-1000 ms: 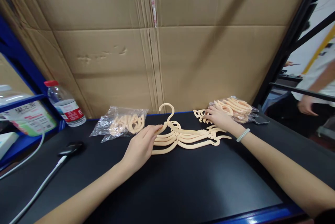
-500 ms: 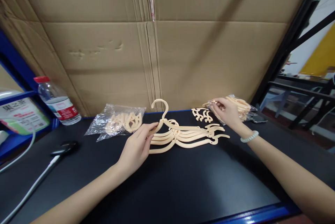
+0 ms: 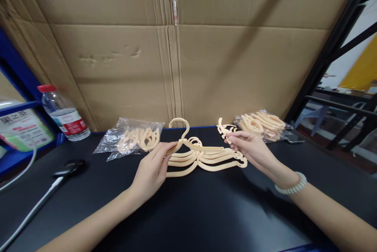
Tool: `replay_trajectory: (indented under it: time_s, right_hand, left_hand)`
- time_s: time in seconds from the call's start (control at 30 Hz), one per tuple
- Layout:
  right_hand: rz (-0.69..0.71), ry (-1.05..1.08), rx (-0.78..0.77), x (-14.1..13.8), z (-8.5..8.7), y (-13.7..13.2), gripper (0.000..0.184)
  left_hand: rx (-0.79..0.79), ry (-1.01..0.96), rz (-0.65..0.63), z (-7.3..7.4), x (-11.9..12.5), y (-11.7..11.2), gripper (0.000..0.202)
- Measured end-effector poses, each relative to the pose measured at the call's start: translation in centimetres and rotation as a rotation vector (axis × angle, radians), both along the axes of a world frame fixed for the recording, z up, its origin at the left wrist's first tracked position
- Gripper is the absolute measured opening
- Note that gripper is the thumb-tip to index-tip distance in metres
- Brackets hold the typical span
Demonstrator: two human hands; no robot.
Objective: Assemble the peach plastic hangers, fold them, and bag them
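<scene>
My left hand (image 3: 153, 163) is closed around the left arm of a beige plastic clothes hanger (image 3: 203, 147), whose hook stands up. My right hand (image 3: 246, 144) pinches a small curved beige hanger piece (image 3: 220, 121) just off the right end of that hanger; the fingers partly cover it. Under the held hanger, several like hangers (image 3: 218, 168) lie stacked on the black table (image 3: 206, 208). A few loose beige pieces (image 3: 231, 128) lie behind the pinched one, partly hidden by it and my fingers.
A clear bag of beige parts (image 3: 138, 138) lies at left, another bag (image 3: 262, 124) at right beside a phone (image 3: 294, 138). A water bottle (image 3: 66, 116), a black device (image 3: 70, 167) with a white cable and a cardboard wall (image 3: 123, 59) border the table.
My right hand has moved left and nearer, from beside the right bag to the hanger's right end, bringing the small piece. My left hand still holds the hanger, and the view has shifted slightly.
</scene>
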State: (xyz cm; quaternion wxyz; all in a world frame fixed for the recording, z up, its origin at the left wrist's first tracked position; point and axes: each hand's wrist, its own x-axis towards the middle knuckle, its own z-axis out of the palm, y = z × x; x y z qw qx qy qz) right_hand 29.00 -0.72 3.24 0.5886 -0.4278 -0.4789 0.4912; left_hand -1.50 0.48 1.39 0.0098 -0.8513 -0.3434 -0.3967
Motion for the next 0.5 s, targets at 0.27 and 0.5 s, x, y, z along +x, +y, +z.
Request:
replay_trajectory:
  time_s: [0.27, 0.5]
  right_hand:
    - [0.055, 0.073, -0.015, -0.03, -0.63, 0.29, 0.047]
    - [0.165, -0.011, -0.031, 0.42, -0.82, 0.37, 0.028]
  left_hand:
    - [0.028, -0.024, -0.007, -0.11, 0.05, 0.06, 0.030]
    - [0.049, -0.024, -0.022, -0.27, 0.02, 0.20, 0.031]
